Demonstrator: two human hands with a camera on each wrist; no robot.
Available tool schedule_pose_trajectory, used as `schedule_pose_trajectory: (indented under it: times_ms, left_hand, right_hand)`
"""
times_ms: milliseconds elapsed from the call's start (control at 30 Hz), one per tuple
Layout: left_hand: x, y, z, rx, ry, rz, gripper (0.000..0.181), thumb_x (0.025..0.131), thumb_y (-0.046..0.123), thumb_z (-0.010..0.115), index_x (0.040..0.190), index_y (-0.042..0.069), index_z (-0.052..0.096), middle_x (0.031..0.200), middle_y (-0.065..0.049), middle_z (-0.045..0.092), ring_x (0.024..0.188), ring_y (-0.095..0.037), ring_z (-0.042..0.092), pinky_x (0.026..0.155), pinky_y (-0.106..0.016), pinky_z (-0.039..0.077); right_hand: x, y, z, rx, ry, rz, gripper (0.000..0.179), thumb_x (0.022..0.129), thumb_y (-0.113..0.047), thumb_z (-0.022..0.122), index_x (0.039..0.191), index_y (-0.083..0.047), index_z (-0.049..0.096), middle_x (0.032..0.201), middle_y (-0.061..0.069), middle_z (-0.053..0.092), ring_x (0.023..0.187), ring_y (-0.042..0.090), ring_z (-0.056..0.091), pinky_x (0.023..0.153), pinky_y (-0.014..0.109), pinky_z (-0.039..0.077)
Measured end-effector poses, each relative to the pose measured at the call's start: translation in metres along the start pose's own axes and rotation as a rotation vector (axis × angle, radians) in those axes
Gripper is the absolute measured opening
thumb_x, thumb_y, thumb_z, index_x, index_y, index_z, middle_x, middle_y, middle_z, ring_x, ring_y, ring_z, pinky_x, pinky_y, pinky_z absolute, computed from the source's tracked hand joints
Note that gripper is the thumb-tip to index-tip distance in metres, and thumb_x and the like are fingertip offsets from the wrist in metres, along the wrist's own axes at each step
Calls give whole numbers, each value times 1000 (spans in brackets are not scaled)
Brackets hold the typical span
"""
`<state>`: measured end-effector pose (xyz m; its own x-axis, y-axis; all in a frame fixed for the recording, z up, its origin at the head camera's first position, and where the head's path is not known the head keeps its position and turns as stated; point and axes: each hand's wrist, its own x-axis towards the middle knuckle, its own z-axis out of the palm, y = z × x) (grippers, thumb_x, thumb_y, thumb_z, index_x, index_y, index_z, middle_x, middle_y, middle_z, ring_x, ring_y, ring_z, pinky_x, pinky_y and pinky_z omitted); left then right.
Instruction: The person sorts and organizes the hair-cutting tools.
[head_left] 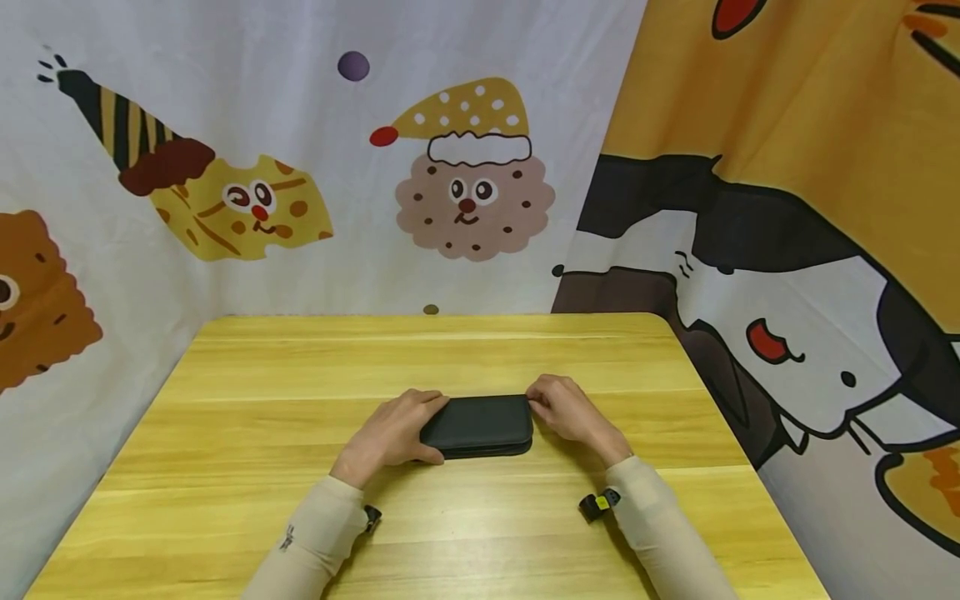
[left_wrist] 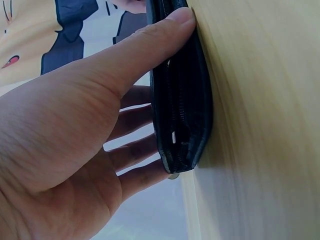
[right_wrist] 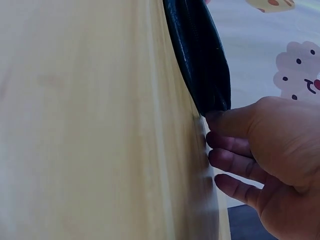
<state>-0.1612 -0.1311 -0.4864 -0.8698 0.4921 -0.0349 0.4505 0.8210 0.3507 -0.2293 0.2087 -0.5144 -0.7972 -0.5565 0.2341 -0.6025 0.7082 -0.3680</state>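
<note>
A black zip wallet (head_left: 483,423) lies flat on the wooden table, its near long side turned toward me. My left hand (head_left: 397,425) grips its left end. In the left wrist view the thumb (left_wrist: 150,47) crosses the zipped side, while the fingers reach round the other face; zipper teeth (left_wrist: 181,110) run along that side. At the wallet's far right corner is my right hand (head_left: 573,408), its thumb and forefinger pinching the corner. The other fingers (right_wrist: 232,162) curl loosely beside it in the right wrist view. Whatever lies between those two fingertips is hidden.
The light wooden table (head_left: 487,533) has its back edge against a white curtain (head_left: 285,50) with cartoon prints. To the right hangs a yellow curtain (head_left: 810,108) with a black-and-white figure. Small black devices (head_left: 596,505) sit at both wrists.
</note>
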Motion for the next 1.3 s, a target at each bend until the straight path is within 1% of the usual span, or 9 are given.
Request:
schedule_pose_trajectory:
  times_ms: [167,300,367,467,633,867,1000,1200,1300]
  left_hand:
    - [0,0,-1,-7,-1,1,97,87,45,100,164,5,58,167,-19,60,150,-43,61,119,-60,57]
    - [0,0,-1,-13,-5,1,96,87,45,100,164,5,58,167,-19,60,151,-43,60,120,-61,57]
    - [0,0,-1,-16,-8,-1,96,87,45,100,164,5,58,168,-19,60,151,-43,60,120,-61,56]
    - [-1,1,-2,-21,-10,-3,96,87,45,99,164,5,57,168,-19,59,152,-43,60,120,-61,56]
    - [-2,0,-2,-26,-9,-10,96,88,45,99,165,6,57,169,-19,58,153,-44,59,121,-62,55]
    - [-2,-1,-1,-44,-4,-24,96,87,43,100,165,7,58,167,-18,60,152,-43,60,120,-62,56]
    - [-2,-1,-1,-51,-3,-27,96,87,43,100,164,7,58,167,-18,60,152,-43,60,121,-62,55]
    - [-2,-1,0,-52,1,-23,95,87,44,100,164,8,59,166,-18,61,151,-43,61,120,-62,56]
    - [-2,-1,0,-53,-1,-20,94,88,44,100,164,7,58,166,-18,61,151,-43,61,120,-62,56]
  right_hand:
    - [2,-1,1,-5,-14,18,9,102,-1,80,108,-4,86,101,9,81,90,20,76,81,39,66]
    - [3,-2,1,-12,-30,45,7,102,-2,80,107,-4,85,102,9,82,91,20,76,82,40,66]
    - [3,-3,1,-17,-37,50,6,103,-2,79,105,-4,84,100,8,81,90,19,74,82,39,65]
    - [2,-3,2,-23,-46,50,7,103,-2,77,100,-7,82,96,5,78,84,14,68,77,34,61]
    - [2,-4,2,-31,-52,24,13,104,-1,75,94,-10,75,89,1,70,77,12,57,71,28,51]
    - [1,-6,-1,-62,-45,-21,16,102,0,75,92,-12,71,86,-1,66,75,12,53,67,26,47]
    - [0,-6,-3,-84,-41,-31,16,101,-1,75,91,-13,71,86,-1,66,75,11,54,68,26,48]
    - [-5,-5,-6,-96,-31,-36,10,101,-1,76,97,-10,78,92,1,75,79,13,64,72,29,58]
    - [-8,-5,-7,-89,-32,-43,8,101,-1,77,99,-9,79,95,3,77,81,13,67,73,31,60]
